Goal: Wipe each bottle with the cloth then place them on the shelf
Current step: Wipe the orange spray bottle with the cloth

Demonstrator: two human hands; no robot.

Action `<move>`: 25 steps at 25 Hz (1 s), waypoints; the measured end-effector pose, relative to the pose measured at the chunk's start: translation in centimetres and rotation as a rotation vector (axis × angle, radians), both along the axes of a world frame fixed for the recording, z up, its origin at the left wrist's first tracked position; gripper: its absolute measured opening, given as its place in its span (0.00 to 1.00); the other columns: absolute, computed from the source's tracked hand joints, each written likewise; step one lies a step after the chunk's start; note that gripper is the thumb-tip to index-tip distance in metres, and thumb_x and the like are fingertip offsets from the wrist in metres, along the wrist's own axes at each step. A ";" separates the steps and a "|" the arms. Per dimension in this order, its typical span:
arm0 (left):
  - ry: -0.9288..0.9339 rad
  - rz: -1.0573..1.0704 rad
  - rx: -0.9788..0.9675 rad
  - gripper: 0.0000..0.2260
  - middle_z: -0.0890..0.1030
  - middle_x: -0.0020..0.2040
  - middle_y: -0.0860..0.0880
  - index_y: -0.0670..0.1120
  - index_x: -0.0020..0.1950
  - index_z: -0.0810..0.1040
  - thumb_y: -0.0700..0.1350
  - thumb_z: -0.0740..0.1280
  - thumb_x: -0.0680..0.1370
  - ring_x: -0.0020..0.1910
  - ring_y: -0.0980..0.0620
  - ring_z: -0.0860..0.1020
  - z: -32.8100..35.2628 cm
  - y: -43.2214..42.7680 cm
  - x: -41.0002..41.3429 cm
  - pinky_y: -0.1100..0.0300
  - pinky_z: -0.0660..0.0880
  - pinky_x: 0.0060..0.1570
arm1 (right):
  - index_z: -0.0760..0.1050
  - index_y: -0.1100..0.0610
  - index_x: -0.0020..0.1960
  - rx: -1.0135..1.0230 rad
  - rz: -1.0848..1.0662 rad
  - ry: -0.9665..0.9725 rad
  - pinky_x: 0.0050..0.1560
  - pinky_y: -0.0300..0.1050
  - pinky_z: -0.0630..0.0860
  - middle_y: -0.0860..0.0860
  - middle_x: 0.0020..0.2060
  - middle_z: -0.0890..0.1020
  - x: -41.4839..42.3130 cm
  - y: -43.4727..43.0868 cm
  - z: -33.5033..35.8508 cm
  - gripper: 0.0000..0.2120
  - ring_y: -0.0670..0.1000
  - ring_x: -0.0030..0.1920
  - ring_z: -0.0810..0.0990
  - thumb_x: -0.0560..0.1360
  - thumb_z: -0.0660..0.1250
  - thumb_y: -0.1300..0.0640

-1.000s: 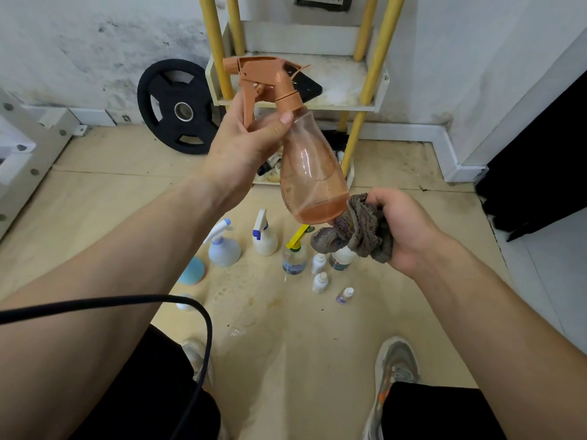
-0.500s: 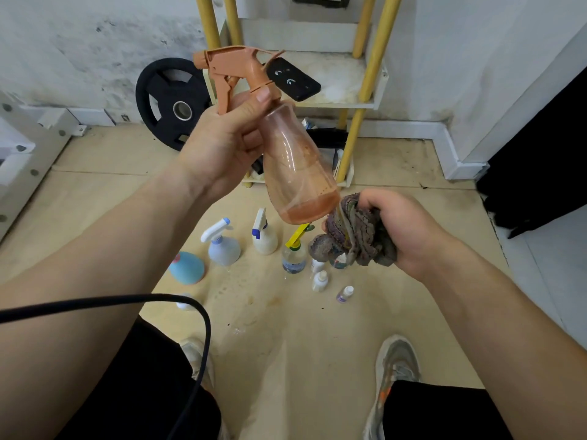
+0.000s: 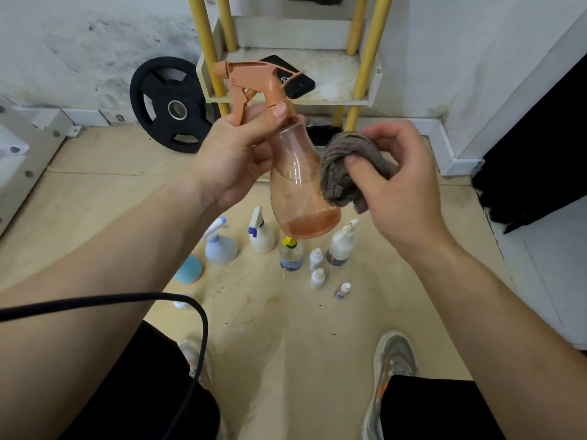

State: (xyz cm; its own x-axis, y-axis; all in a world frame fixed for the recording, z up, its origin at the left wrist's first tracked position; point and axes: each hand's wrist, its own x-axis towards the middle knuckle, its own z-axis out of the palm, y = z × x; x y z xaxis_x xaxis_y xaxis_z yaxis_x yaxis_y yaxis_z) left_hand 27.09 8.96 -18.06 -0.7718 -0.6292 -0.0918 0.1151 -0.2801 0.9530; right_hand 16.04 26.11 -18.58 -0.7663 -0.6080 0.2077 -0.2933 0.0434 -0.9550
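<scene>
Above the tan floor (image 3: pixel 286 328), one bottle is being wiped while seven are standing below.
The left hand (image 3: pixel 235 157) is gripping the neck of the translucent orange trigger-spray bottle (image 3: pixel 298 192), holding it nearly upright in mid-air. The right hand (image 3: pixel 403 192) is clutching the bunched grey-brown cloth (image 3: pixel 343 173) and pressing it against the bottle's right side. Three trigger sprayers (image 3: pixel 220 249), one white nozzle bottle (image 3: pixel 341 246) and three small dropper bottles (image 3: pixel 317 277) are standing clustered beneath. Behind, the white yellow-posted shelf (image 3: pixel 336 74) is carrying one black flat object (image 3: pixel 292 77) at its left front edge.

Shelf (image 3: pixel 333 74) open between yellow posts (image 3: pixel 370 58), black device (image 3: pixel 297 81) blocking its left side, free room at right
</scene>
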 end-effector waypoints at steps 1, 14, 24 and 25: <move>-0.008 0.018 0.012 0.11 0.86 0.51 0.45 0.41 0.57 0.81 0.44 0.69 0.77 0.45 0.50 0.85 -0.1 0.5 -0.3 0.57 0.80 0.43 | 0.77 0.47 0.54 0.019 0.007 0.120 0.49 0.47 0.79 0.42 0.48 0.82 0.3 -0.1 -0.2 0.10 0.46 0.50 0.82 0.73 0.71 0.56; -0.126 0.224 0.075 0.05 0.85 0.46 0.44 0.45 0.49 0.83 0.45 0.73 0.76 0.36 0.51 0.83 0.1 0.4 0.1 0.60 0.78 0.36 | 0.78 0.59 0.66 0.150 0.129 0.690 0.61 0.45 0.76 0.55 0.60 0.79 2.6 1.0 -4.3 0.18 0.53 0.59 0.79 0.77 0.71 0.58; -0.128 0.247 0.108 0.04 0.85 0.44 0.47 0.46 0.49 0.82 0.46 0.73 0.76 0.33 0.53 0.82 0.3 1.1 -0.1 0.63 0.77 0.34 | 0.80 0.48 0.63 0.169 0.015 0.023 0.55 0.40 0.77 0.42 0.51 0.84 2.2 0.7 -4.8 0.12 0.41 0.53 0.81 0.82 0.65 0.55; -0.135 0.272 0.118 0.04 0.84 0.44 0.47 0.47 0.48 0.82 0.46 0.73 0.76 0.34 0.52 0.82 0.1 0.8 0.0 0.63 0.77 0.34 | 0.80 0.52 0.64 0.136 0.026 0.137 0.57 0.39 0.76 0.45 0.54 0.84 2.8 1.0 -4.8 0.13 0.42 0.56 0.80 0.81 0.66 0.57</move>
State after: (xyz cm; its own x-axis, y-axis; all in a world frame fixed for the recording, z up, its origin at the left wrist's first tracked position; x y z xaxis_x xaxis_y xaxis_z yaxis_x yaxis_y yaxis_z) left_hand 27.12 9.78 -17.94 -0.5526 -0.7897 -0.2664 0.0762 -0.3661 0.9274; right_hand 18.80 27.08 -23.35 -0.7203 -0.6567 0.2233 -0.4227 0.1603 -0.8920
